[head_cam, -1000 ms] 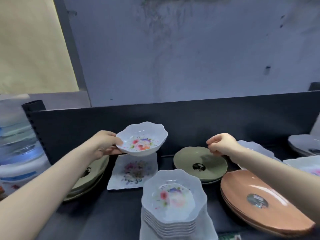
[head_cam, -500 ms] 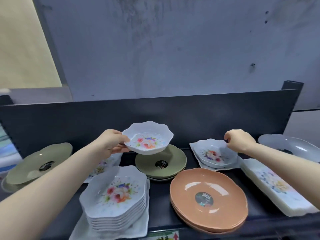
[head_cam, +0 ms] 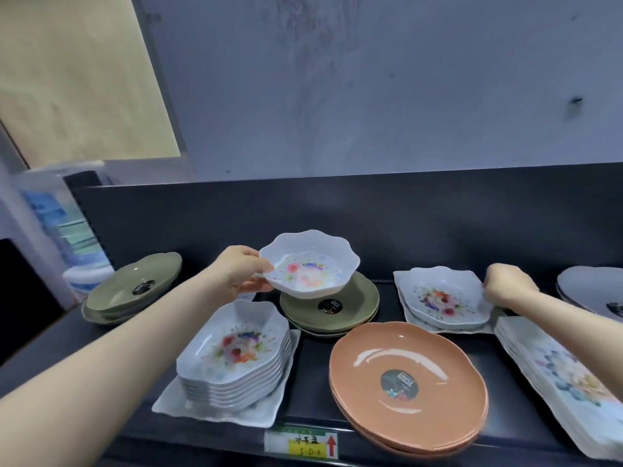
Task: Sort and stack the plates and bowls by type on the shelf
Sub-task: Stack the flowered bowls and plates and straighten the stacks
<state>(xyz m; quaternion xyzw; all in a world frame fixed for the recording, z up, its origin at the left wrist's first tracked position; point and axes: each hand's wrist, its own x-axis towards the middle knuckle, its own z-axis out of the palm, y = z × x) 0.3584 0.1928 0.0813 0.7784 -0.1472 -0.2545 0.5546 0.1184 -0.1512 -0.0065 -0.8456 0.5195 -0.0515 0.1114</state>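
— Both hands look much as they did a moment ago; only the view has swung left.
— What's the left hand (head_cam: 241, 273) got?
— It pinches the rim of a floral bowl (head_cam: 308, 262), held above the green plates (head_cam: 332, 306).
— And the right hand (head_cam: 507, 286)?
— Curled at the edge of another bowl (head_cam: 443, 299) on the shelf (head_cam: 313, 389); grip hidden, can't tell. A stack of bowls (head_cam: 236, 357) sits in front.

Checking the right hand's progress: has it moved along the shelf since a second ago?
Yes. The right hand has gone rightward, from the round green plates to the far edge of the white floral square bowl.
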